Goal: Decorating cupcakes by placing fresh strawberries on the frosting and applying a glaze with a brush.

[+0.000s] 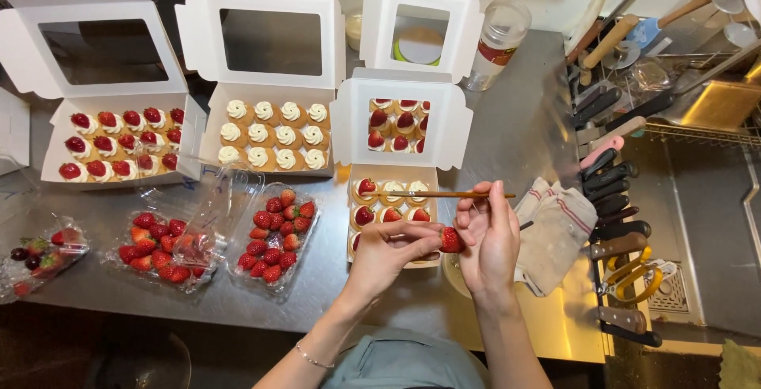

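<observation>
My left hand [390,250] and my right hand [490,240] meet over the near edge of a small white box of cream tarts [393,203]. Both pinch one red strawberry [451,239] between their fingertips. My right hand also holds a thin brown brush [456,195], lying level across the box. Some tarts in this box carry strawberry halves, others show bare cream. Two open clear punnets of strawberries [272,236] [158,248] lie to the left.
At the back stand open white boxes: strawberry-topped tarts [119,145], cream-only tarts [273,135], and a smaller box of topped tarts [399,126]. A folded cloth [555,230] lies right of my hands, a knife rack [614,199] beyond it. A clear jar [496,44] stands behind.
</observation>
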